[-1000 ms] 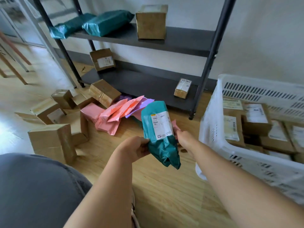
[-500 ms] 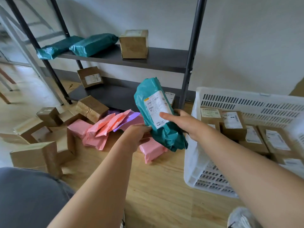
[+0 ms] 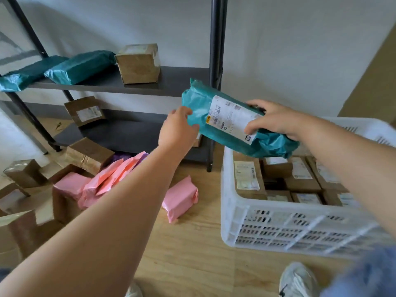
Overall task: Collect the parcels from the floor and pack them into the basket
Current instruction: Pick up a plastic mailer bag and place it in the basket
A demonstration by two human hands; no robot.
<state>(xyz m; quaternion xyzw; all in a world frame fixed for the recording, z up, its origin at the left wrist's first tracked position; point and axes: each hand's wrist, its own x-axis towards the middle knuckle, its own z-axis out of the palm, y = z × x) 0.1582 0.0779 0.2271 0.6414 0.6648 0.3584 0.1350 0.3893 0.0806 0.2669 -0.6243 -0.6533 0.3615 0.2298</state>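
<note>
The white basket holds brown boxes. The teal parcel is in the air over the basket's far left corner. The right hand grips one end, and the left hand pinches the other. Pink parcels and other boxes lie on the floor by the shelf.

Teal plastic on the parcel between left hand and right hand, with a white label printed in black and marked by a small yellow spot. White slotted basket below the right hand, full of brown boxes with white labels. Pink parcel and pink mailers below the left hand, a purple mailer behind them. Two teal parcels on the dark grey shelf left of the left hand. Pale wood-grain floor.
</note>
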